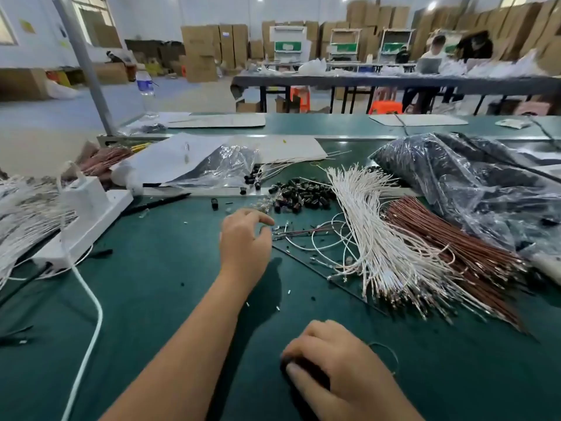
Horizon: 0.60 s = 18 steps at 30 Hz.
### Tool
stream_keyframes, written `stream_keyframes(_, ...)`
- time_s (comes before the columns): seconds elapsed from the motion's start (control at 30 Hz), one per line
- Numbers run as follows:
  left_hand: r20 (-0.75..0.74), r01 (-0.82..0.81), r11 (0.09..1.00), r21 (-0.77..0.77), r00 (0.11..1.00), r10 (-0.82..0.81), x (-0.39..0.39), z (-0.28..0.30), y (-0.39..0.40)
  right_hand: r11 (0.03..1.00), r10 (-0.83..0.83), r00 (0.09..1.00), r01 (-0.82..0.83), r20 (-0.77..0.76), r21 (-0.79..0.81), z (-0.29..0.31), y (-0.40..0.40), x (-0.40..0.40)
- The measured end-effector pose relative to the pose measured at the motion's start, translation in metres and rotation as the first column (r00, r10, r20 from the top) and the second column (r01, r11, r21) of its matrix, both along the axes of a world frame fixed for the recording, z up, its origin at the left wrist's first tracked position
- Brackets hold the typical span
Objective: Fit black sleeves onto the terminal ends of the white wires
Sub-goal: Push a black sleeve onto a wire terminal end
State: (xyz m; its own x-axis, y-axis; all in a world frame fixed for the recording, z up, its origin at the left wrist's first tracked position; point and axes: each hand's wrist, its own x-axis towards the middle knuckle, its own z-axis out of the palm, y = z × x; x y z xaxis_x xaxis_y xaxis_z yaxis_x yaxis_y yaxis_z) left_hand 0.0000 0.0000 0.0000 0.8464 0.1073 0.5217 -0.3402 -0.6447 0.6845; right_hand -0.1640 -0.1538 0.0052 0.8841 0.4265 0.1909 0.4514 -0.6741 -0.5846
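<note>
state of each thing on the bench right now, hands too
left hand: fingers loosely curled, reaching toward the sleeves
right hand: curled, gripping something dark
sleeves: loose pile
white wires: fanned bundle
brown wires: bundled
bag: crumpled

Desk [158, 299]: green mat surface. Landmark: pile of black sleeves [300, 194], far centre. Just right of pile: fanned bundle of white wires [373, 235]; beyond that, touching it, bundle of brown wires [449, 247]. Further right: clear plastic bag of dark parts [455, 180]. Well left of pile: white power strip [88, 220] with white cable [91, 302]. Behind pile: white sheet [170, 159], crumpled clear bag [221, 168].
</note>
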Motion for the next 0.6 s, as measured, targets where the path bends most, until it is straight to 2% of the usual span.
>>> stream_keyframes(0.07, -0.081, 0.001, 0.998, 0.058, 0.997, 0.004, 0.001, -0.003, -0.001, 0.999, 0.031, 1.0, -0.031, 0.001, 0.025, 0.001, -0.001, 0.002)
stream_keyframes(0.17, -0.235, 0.02, 0.991, 0.132, 0.972, 0.012, 0.005, -0.006, 0.0, 0.984, -0.057, 0.995, 0.07, -0.083, 0.163, 0.007, -0.004, 0.005)
stream_keyframes(0.27, -0.284, 0.057, 0.962, 0.268, 0.958, 0.023, 0.015, -0.007, 0.002, 0.998, 0.042, 0.994, -0.037, -0.101, 0.058, 0.023, 0.0, 0.013)
stream_keyframes(0.37, -0.279, 0.034, 0.969, 0.244, 0.959, 0.037, 0.022, -0.003, 0.0, 0.998, 0.054, 0.999, -0.054, -0.002, -0.023, 0.059, 0.001, 0.04)
stream_keyframes(0.43, -0.288, 0.012, 0.977, 0.213, 0.956, 0.052, 0.025, -0.001, -0.001, 0.998, -0.049, 0.993, 0.043, 0.106, 0.054, 0.083, -0.001, 0.072)
stream_keyframes(0.5, -0.324, 0.014, 0.983, 0.183, 0.945, 0.047, 0.028, 0.0, -0.004, 0.96, -0.235, 0.951, 0.196, 0.198, 0.2, 0.1, -0.011, 0.114)
stream_keyframes(0.6, -0.368, 0.025, 0.979, 0.2, 0.929, 0.051, 0.028, 0.001, -0.004, 0.804, -0.587, 0.768, 0.517, 0.256, 0.293, 0.093, -0.028, 0.165)
